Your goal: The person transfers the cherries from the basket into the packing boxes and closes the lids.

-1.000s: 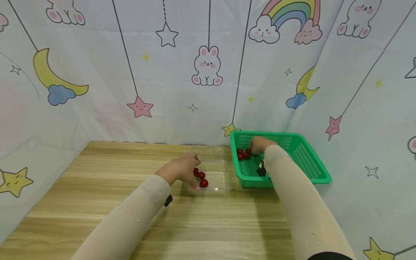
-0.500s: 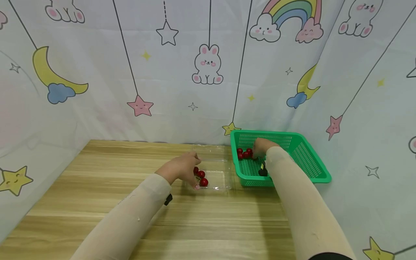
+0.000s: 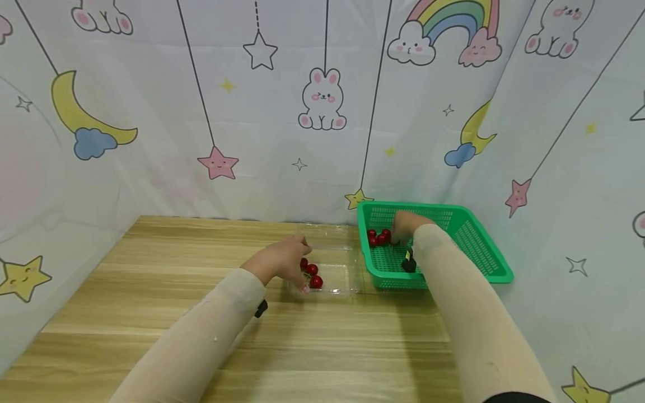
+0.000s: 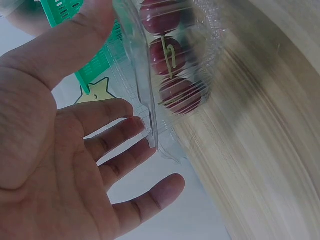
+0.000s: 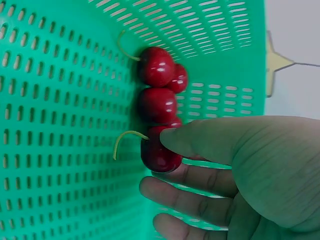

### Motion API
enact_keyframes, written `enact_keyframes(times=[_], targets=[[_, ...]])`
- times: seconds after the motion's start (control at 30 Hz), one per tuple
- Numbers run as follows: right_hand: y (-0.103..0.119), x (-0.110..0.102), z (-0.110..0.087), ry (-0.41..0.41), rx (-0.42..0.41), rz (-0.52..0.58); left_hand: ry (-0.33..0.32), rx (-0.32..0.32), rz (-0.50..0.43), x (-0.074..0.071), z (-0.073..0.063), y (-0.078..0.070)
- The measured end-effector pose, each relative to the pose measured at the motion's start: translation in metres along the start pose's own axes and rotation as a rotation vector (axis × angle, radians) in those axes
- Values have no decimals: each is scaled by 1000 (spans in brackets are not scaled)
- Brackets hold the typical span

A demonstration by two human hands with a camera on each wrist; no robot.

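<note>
My right hand (image 3: 407, 225) reaches into the green basket (image 3: 481, 246). Between its thumb and index finger it pinches a red cherry (image 5: 156, 155) with a curved green stem. More cherries (image 5: 157, 105) cluster beside it against the basket wall, some partly behind others. Along the left side of a clear plastic box (image 3: 339, 279) rests my left hand (image 3: 279, 261). Its thumb and loosely extended fingers are at the box edge in the left wrist view. Several cherries (image 4: 167, 56) with stems show through the clear wall, grouped at the left side of the box.
The box's clear lid (image 3: 327, 236) lies folded back behind it. Both box and basket stand on a wood-grain table (image 3: 151, 280), near its back edge. A white cartoon-printed cloth (image 3: 272, 140) hangs behind and at both sides.
Inside the basket my right hand has shifted slightly right, and its thumb and finger are now at a cherry. The left hand and the box have stayed in place.
</note>
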State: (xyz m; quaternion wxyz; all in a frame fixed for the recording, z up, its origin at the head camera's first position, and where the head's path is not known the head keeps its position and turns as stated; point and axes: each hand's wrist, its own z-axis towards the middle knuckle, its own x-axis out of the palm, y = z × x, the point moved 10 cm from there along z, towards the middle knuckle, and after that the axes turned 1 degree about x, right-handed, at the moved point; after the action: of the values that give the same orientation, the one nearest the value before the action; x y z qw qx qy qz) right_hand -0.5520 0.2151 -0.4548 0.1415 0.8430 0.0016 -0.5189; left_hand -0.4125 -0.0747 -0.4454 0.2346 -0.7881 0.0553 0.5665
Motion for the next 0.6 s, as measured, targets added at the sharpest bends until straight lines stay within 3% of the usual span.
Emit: enact_keyframes(times=[0.27,0.47,0.6], targets=[[26,-28,-27,-31,-87,54,1,0,6,0,0,-1],[60,-51,-50,-139,-173,18,2,0,-2,0,2,0],[88,-54,-65,-171,-229,-28,1,1,-7,0,2,0]])
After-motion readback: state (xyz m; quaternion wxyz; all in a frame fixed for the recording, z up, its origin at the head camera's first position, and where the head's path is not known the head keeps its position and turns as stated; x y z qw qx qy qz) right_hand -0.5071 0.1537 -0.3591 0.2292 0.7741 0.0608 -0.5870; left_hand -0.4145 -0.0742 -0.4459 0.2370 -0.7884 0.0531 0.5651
